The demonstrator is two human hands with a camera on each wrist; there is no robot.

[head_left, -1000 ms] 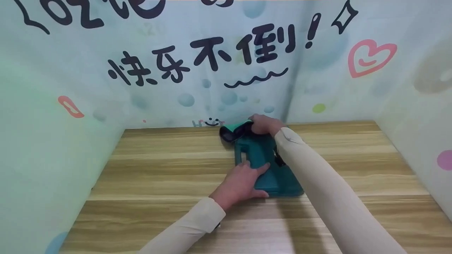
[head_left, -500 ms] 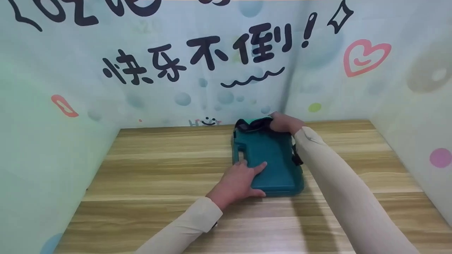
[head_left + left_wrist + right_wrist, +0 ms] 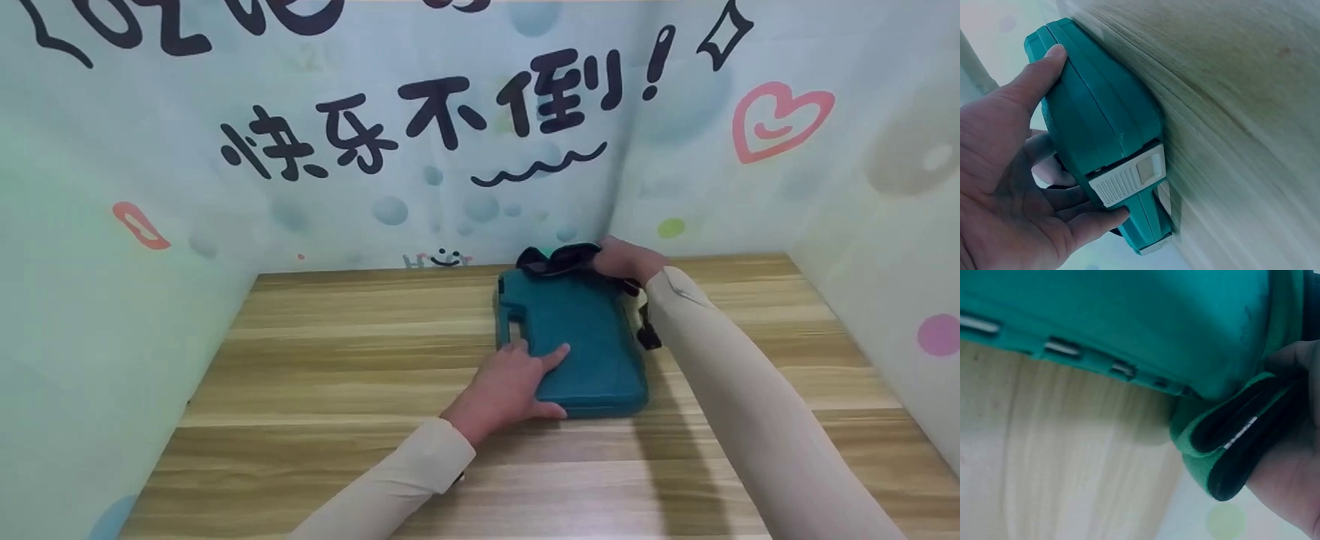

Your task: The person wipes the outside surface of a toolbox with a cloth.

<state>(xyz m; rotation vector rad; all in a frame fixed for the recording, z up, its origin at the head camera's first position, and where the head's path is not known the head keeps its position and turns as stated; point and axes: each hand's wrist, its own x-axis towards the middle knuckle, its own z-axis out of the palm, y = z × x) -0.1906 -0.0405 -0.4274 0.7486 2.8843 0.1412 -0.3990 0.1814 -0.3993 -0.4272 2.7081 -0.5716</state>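
Observation:
A teal plastic case (image 3: 592, 337) lies flat on the wooden table (image 3: 337, 360). My left hand (image 3: 510, 386) rests on its near left corner, fingers straight on the lid and thumb along the near edge. The left wrist view shows the same hand (image 3: 999, 185) against the case (image 3: 1100, 124), beside a pale latch (image 3: 1129, 177). At the far end of the case my right hand (image 3: 626, 261) pinches a folded green and black strap (image 3: 555, 259). The right wrist view shows this strap (image 3: 1224, 439) held by fingers (image 3: 1292, 484) just off the case's corner (image 3: 1129, 315).
Printed backdrop walls (image 3: 450, 150) close the table in at the back, left and right. Bare wood (image 3: 750, 300) lies to the right of the case and in front of it.
My right hand has carried the strap to the right along the far end of the case. The case has shifted slightly right. The left hand has stayed on the near corner.

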